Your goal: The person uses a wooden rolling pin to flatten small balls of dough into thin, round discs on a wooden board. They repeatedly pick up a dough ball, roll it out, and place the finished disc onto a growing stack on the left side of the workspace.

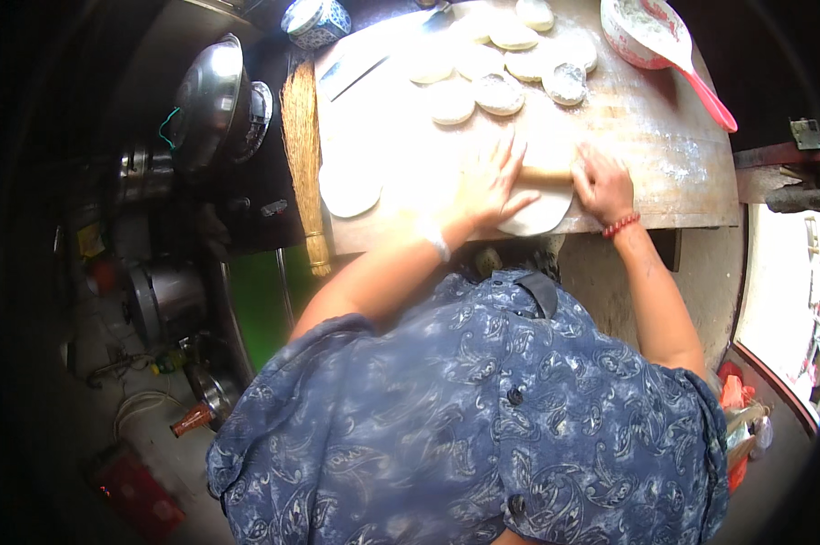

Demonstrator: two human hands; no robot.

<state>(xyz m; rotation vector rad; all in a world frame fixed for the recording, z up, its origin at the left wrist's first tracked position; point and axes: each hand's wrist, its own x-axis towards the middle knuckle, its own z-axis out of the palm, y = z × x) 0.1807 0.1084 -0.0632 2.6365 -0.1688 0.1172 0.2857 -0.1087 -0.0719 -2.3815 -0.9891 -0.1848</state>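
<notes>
My right hand (604,182) is curled around the right end of a wooden rolling pin (547,176). My left hand (493,178) lies at the pin's other end, its fingers spread; glare hides whether it grips the pin. Under the pin is a flattened piece of dough (538,212) at the near edge of the floured wooden board (662,157). Another flat dough round (350,189) lies at the board's left. Beyond my hands sit several dough pieces (499,93), some dusted with flour, partly washed out by bright light.
A straw brush (302,150) lies along the board's left edge, near a flat metal blade (355,71). A flour bowl (645,30) with a pink-handled scoop (706,95) stands at back right. Metal basins (212,102) and a patterned jar (316,24) are at left.
</notes>
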